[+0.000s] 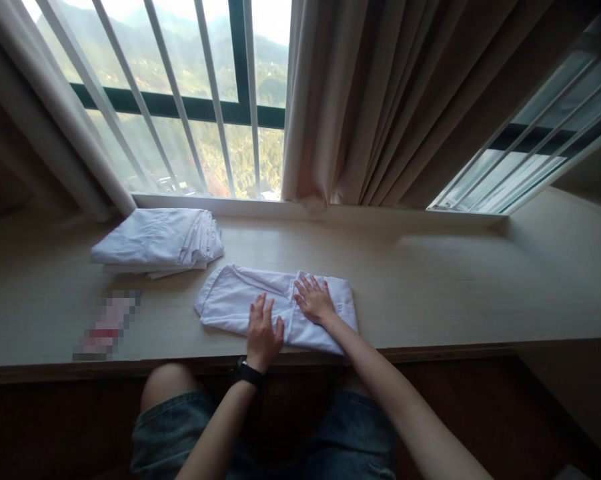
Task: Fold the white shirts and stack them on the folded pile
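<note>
A folded white garment (pixel 245 297) lies flat across the wooden ledge, its long side along the front edge. My right hand (pixel 314 301) rests on it right of the middle, palm down with fingers spread, near a seam. Close to the garment's near edge is my left hand (pixel 264 333), fingers apart and stretched out; whether it presses on the cloth I cannot tell. A dark watch (pixel 249 373) circles my left wrist. Farther back on the left sits a stack of folded white cloth (pixel 153 237) with layered edges.
On the ledge (pixel 430 287) at the left lies a blurred-out flat object (pixel 107 323). Behind are a barred window (pixel 180 107) and brown curtains (pixel 370 100). My knees are under the ledge's front edge.
</note>
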A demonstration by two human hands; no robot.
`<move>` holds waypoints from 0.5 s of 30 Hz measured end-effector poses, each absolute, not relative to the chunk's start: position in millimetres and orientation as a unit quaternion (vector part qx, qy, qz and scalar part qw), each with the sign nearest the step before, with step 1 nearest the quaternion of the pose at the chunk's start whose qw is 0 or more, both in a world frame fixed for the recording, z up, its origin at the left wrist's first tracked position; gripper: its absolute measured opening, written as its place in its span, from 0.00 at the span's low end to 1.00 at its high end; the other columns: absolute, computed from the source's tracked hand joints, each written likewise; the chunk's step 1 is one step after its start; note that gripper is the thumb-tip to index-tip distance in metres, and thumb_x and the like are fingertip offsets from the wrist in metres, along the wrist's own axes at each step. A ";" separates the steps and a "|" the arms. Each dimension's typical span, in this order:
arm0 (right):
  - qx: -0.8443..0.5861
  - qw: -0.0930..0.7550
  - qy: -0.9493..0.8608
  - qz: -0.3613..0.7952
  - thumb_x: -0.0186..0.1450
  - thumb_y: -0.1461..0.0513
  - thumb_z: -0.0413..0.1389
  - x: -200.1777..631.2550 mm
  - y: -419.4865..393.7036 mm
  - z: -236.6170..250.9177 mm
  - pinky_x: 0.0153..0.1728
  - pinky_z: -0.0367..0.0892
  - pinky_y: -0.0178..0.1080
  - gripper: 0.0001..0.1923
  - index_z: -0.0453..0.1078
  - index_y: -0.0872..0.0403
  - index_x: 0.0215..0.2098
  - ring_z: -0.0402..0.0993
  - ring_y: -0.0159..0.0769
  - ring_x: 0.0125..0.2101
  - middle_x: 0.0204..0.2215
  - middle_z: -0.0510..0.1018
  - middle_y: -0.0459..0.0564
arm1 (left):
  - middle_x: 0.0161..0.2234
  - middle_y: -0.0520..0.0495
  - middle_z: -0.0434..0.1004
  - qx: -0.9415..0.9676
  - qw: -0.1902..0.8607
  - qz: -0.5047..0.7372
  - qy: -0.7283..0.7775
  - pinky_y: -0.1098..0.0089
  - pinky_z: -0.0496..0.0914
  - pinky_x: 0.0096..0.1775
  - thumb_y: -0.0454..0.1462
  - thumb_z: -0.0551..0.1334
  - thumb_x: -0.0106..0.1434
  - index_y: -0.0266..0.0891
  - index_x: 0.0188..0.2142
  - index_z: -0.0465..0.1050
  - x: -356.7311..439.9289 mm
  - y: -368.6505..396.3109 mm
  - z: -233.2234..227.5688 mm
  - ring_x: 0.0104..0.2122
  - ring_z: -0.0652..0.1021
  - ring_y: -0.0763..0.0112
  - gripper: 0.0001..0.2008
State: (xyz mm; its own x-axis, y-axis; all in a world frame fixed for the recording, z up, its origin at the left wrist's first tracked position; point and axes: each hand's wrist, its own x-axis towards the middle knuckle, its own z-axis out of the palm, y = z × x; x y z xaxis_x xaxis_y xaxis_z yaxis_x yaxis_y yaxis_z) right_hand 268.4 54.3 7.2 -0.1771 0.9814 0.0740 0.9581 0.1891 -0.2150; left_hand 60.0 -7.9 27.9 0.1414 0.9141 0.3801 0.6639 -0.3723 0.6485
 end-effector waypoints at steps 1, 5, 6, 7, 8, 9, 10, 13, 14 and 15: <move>-0.630 0.100 -0.768 0.062 0.74 0.46 0.38 269.5 53.8 5.9 0.66 0.30 0.63 0.30 0.53 0.42 0.71 0.41 0.50 0.71 0.71 0.53 0.49 | 0.70 0.33 0.51 0.696 0.145 0.400 0.578 0.47 0.45 0.69 0.35 0.59 0.64 0.38 0.64 0.60 38.8 -8.0 32.9 0.70 0.51 0.50 0.28; -0.603 0.113 -0.787 0.065 0.74 0.47 0.41 274.0 53.8 7.5 0.67 0.29 0.61 0.29 0.55 0.43 0.70 0.41 0.49 0.71 0.71 0.54 0.48 | 0.65 0.27 0.57 0.477 0.148 0.448 0.742 0.45 0.52 0.66 0.39 0.68 0.57 0.33 0.59 0.63 -50.2 -1.1 42.4 0.68 0.56 0.42 0.32; -0.596 0.114 -0.792 0.065 0.74 0.48 0.42 273.3 53.8 9.2 0.67 0.29 0.60 0.29 0.55 0.44 0.70 0.40 0.49 0.71 0.71 0.54 0.48 | 0.62 0.28 0.61 0.413 0.193 0.462 0.761 0.45 0.57 0.64 0.39 0.70 0.55 0.34 0.58 0.63 -67.4 2.1 42.2 0.65 0.62 0.42 0.33; -0.591 0.112 -0.796 0.062 0.74 0.49 0.43 271.5 53.6 11.1 0.67 0.28 0.60 0.28 0.56 0.44 0.70 0.40 0.49 0.71 0.71 0.54 0.49 | 0.59 0.30 0.65 0.352 0.250 0.482 0.763 0.47 0.64 0.60 0.38 0.71 0.54 0.35 0.57 0.63 -81.0 5.3 41.4 0.60 0.68 0.45 0.33; -0.591 0.110 -0.797 0.058 0.73 0.51 0.44 268.4 52.8 13.0 0.67 0.28 0.59 0.28 0.57 0.45 0.70 0.40 0.50 0.71 0.71 0.54 0.49 | 0.55 0.33 0.68 0.296 0.310 0.501 0.751 0.50 0.70 0.54 0.37 0.72 0.53 0.37 0.56 0.63 -91.2 8.6 40.5 0.54 0.74 0.50 0.33; -0.599 0.108 -0.792 0.053 0.73 0.52 0.45 263.9 51.3 14.4 0.67 0.28 0.60 0.28 0.57 0.45 0.70 0.39 0.50 0.71 0.71 0.54 0.50 | 0.52 0.37 0.69 0.250 0.368 0.520 0.730 0.55 0.75 0.47 0.36 0.72 0.52 0.38 0.56 0.63 -98.4 11.7 39.8 0.47 0.78 0.57 0.33; -0.612 0.109 -0.782 0.046 0.72 0.53 0.45 258.3 49.2 15.3 0.67 0.29 0.60 0.28 0.57 0.45 0.70 0.39 0.51 0.71 0.71 0.54 0.51 | 0.49 0.40 0.71 0.218 0.415 0.535 0.703 0.61 0.76 0.41 0.34 0.73 0.51 0.39 0.55 0.62 -103.1 14.5 39.5 0.41 0.79 0.63 0.33; -0.672 0.121 -0.729 0.035 0.71 0.50 0.46 238.4 38.8 13.3 0.66 0.31 0.64 0.31 0.55 0.45 0.71 0.38 0.57 0.71 0.71 0.52 0.55 | 0.37 0.49 0.75 0.205 0.510 0.553 0.626 0.73 0.73 0.30 0.30 0.73 0.50 0.37 0.49 0.66 -108.3 22.0 41.7 0.28 0.76 0.76 0.29; -0.686 0.123 -0.716 0.037 0.71 0.48 0.47 232.1 34.9 11.2 0.65 0.32 0.64 0.32 0.55 0.45 0.71 0.38 0.59 0.71 0.71 0.51 0.56 | 0.33 0.50 0.75 0.217 0.533 0.553 0.603 0.75 0.72 0.28 0.30 0.73 0.50 0.35 0.46 0.68 -108.4 24.3 43.0 0.27 0.75 0.76 0.25; -0.693 0.121 -0.710 0.041 0.70 0.46 0.48 226.8 31.1 8.8 0.65 0.32 0.65 0.34 0.54 0.44 0.71 0.38 0.60 0.71 0.72 0.51 0.56 | 0.31 0.49 0.76 0.230 0.551 0.550 0.584 0.76 0.71 0.27 0.31 0.73 0.50 0.34 0.43 0.70 -108.0 26.6 44.4 0.25 0.75 0.76 0.22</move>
State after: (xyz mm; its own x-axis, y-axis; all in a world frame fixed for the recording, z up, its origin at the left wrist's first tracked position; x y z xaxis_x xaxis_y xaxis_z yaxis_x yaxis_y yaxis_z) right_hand 226.8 31.1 8.8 -0.0101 0.9932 0.1157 0.9734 0.0363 -0.2262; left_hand -108.0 26.6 44.4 -0.2872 0.8741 -0.3916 -0.3372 0.2904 0.8955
